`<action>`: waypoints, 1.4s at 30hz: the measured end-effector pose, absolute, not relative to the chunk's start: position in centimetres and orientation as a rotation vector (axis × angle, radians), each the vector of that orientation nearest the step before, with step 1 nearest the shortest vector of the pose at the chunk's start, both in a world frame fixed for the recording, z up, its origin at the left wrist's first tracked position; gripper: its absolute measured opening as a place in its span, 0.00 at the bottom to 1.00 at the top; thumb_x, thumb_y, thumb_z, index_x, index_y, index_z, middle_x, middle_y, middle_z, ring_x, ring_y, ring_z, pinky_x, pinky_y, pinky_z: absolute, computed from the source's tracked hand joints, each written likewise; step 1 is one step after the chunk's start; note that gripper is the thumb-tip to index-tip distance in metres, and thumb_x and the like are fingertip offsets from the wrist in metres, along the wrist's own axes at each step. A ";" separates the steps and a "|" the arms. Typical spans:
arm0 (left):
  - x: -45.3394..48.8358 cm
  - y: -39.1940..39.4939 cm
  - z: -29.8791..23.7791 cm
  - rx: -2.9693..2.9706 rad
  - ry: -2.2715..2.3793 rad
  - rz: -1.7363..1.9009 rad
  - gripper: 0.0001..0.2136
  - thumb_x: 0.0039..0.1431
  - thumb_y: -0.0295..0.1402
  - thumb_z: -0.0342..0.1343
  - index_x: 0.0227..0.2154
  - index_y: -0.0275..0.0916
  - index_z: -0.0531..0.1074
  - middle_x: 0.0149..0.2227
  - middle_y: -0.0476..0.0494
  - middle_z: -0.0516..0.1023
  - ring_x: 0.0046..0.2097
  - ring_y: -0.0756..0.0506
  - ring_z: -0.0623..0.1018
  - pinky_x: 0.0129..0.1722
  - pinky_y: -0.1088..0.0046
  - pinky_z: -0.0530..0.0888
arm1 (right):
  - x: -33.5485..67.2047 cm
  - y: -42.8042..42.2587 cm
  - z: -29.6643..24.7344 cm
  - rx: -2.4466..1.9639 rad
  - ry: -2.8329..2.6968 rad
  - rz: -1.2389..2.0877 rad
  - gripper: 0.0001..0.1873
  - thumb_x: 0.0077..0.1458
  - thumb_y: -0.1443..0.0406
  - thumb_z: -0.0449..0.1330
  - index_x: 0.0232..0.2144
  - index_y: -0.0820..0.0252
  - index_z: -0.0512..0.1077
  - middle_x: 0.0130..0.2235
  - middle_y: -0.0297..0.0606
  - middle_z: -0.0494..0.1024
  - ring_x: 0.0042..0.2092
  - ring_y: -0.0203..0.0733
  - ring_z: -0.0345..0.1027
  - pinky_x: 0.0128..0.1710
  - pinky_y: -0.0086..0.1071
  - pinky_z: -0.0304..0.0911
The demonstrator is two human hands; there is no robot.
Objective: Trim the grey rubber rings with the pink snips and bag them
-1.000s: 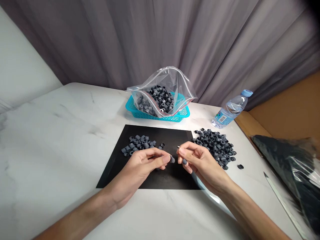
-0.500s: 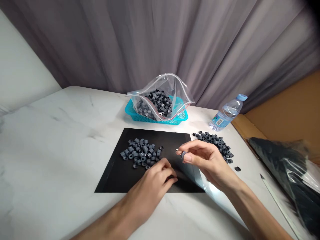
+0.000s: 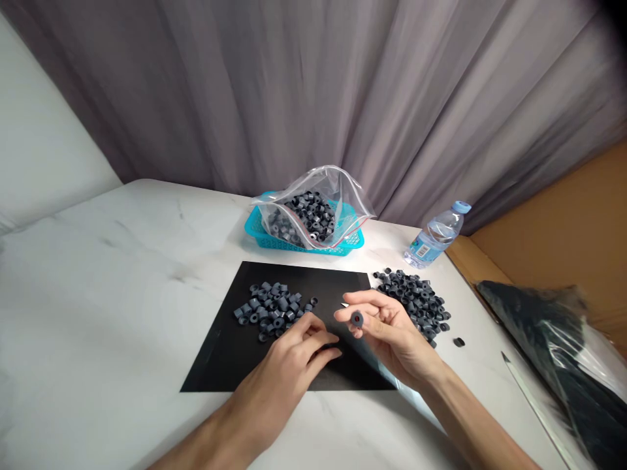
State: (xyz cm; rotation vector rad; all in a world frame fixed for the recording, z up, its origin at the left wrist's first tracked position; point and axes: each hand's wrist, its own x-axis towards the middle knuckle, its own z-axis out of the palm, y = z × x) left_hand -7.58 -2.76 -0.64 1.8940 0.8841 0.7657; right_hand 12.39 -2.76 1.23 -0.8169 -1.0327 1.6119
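A grey curtain [image 3: 313,85] hangs behind a white marble table [image 3: 98,274]. On the table I see a black mat [image 3: 230,352], lying flat in front of me. At the far edge of the mat stands a teal basket [image 3: 259,235], and in it sits an open clear bag [image 3: 318,202] with many grey rings inside.

My right hand [image 3: 386,329] is raised a little above the right part of the mat. Its thumb and fingers are closed around one grey ring [image 3: 357,319], and the hole of the ring faces the camera. A thin pointed thing sticks out just beside the fingertips, but it is too small for me to tell what it is.

My left hand [image 3: 289,365] lies low on the mat with the fingers bent and pressed down to the surface. Something dark is under the fingertips; I cannot tell if the hand has a hold on it. Just beyond this hand is a small pile [image 3: 272,310] of the rings on the mat.

A bigger pile [image 3: 416,301] lies on the bare table, just right of the mat, and one loose ring [image 3: 459,342] is a little apart from it. A water bottle [image 3: 434,235] lies near the far right corner. At the right edge I see a brown box [image 3: 563,228] and a dark plastic bag [image 3: 563,333].
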 end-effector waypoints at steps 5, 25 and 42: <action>-7.7 -2.8 0.2 1.853 0.882 0.735 0.17 0.68 0.24 0.47 0.42 0.48 0.81 0.48 0.46 0.77 0.55 0.46 0.78 0.59 0.71 0.76 | 12.5 -2.8 1.0 -0.805 -1.061 1.620 0.20 0.52 0.57 0.73 0.46 0.54 0.80 0.38 0.39 0.85 0.33 0.37 0.70 0.42 0.35 0.68; -8.3 -2.9 0.5 1.755 1.093 0.964 0.10 0.62 0.35 0.61 0.44 0.46 0.82 0.45 0.47 0.80 0.39 0.48 0.83 0.43 0.75 0.80 | 13.2 1.5 6.2 -1.017 -1.869 -0.519 0.13 0.68 0.72 0.53 0.50 0.59 0.73 0.47 0.45 0.80 0.47 0.47 0.70 0.50 0.45 0.68; -8.3 -2.9 1.3 1.390 0.995 0.876 0.11 0.66 0.39 0.59 0.48 0.50 0.82 0.48 0.49 0.83 0.48 0.46 0.83 0.55 0.72 0.75 | 15.7 -3.8 -3.0 -1.426 -2.023 -0.164 0.10 0.72 0.66 0.49 0.42 0.59 0.70 0.39 0.41 0.76 0.38 0.42 0.71 0.37 0.34 0.67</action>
